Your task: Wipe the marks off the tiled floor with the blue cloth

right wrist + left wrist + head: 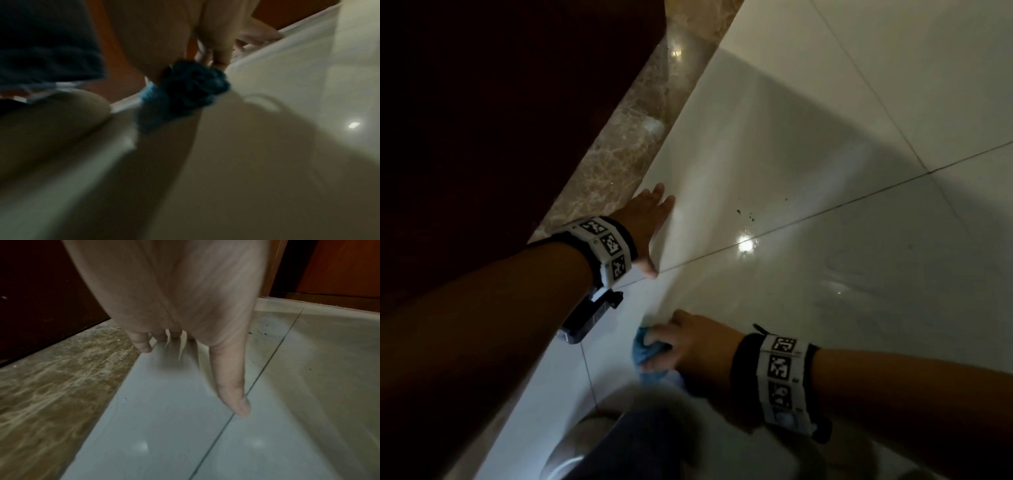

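Note:
My right hand (681, 342) grips a crumpled blue cloth (650, 353) low on the white tiled floor (825, 205), close to my knee; the right wrist view shows the cloth (185, 91) bunched under the curled fingers, blurred. Small dark marks (743, 212) dot the tile beyond a grout line, up and to the right of the cloth; the left wrist view shows these marks (257, 333) too. My left hand (650, 222) lies flat on the tile with straight fingers and thumb (234, 394) spread, left of the marks.
A brown marble strip (619, 150) borders the white tiles on the left, with a dark wooden surface (482, 120) beyond it. Grout lines (825, 209) cross the floor. My knee in dark trousers (640, 445) is at the bottom. Wet streaks (859, 284) shine at right.

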Motion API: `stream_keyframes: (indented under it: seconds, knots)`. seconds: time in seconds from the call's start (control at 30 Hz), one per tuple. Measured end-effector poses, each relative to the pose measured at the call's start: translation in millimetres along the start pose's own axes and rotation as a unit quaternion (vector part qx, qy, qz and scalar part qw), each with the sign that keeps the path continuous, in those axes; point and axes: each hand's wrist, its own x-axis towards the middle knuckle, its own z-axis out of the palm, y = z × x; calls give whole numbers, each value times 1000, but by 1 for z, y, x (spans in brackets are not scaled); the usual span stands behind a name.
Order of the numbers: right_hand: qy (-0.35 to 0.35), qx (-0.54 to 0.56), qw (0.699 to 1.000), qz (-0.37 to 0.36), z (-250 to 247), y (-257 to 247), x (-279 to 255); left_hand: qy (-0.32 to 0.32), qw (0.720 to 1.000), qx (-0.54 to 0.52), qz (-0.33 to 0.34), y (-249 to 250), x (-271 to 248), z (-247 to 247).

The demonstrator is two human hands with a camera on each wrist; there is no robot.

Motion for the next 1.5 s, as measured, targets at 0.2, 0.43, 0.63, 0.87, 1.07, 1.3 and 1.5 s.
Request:
stream_keyframes:
  seconds: [0.2, 0.43, 0.63, 0.87, 1.07, 1.3, 1.5]
  knots:
    - [99, -8, 957, 272, -51, 48, 9, 12, 1000, -19, 1, 2, -5, 7]
    - [-72, 98, 976, 182, -20, 15, -35, 38, 999, 0, 20, 15, 5, 3]
    - [97, 23, 967, 234, -59, 72, -47, 26, 999, 4, 25, 29, 16, -3]
    - [200, -47, 936, 285, -111, 103, -43, 37, 999, 1, 25, 50, 30, -12]
    - [247, -93, 850, 456, -161, 168, -28, 34, 999, 1, 21, 49, 34, -1]
    - [151, -73, 953, 252, -121, 142, -14, 55, 998, -5, 28, 44, 37, 1]
    - [95, -8, 969, 229, -131, 137, -68, 48, 998, -15, 27, 45, 37, 2]
